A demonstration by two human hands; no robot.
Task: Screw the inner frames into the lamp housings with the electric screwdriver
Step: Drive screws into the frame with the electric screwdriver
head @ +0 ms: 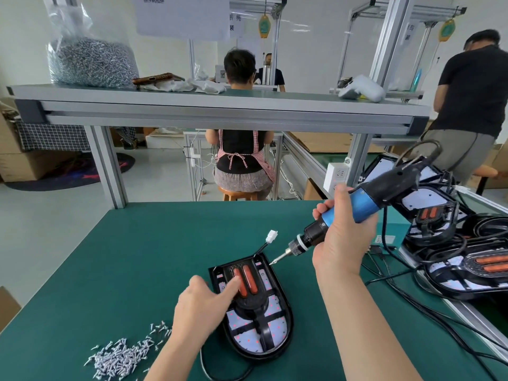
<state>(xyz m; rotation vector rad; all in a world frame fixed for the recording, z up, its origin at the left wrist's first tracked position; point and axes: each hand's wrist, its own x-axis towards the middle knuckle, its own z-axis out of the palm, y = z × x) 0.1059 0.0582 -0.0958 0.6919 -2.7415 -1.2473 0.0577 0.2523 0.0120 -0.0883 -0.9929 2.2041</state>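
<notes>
The right hand (343,235) curls its fingers round the blue electric screwdriver (364,202), whose bit tip is at the lamp housing's (288,320) far corner. The left hand (199,312) has its forefinger straight, pressing the black inner frame (251,301) beside two red strips. The black oval housing lies flat on the green table (137,257).

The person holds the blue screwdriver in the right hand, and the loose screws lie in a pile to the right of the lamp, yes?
Not quite. The head view shows the pile of loose screws lying to the left of the lamp, not the right. The blue screwdriver is indeed in the right hand.
</notes>
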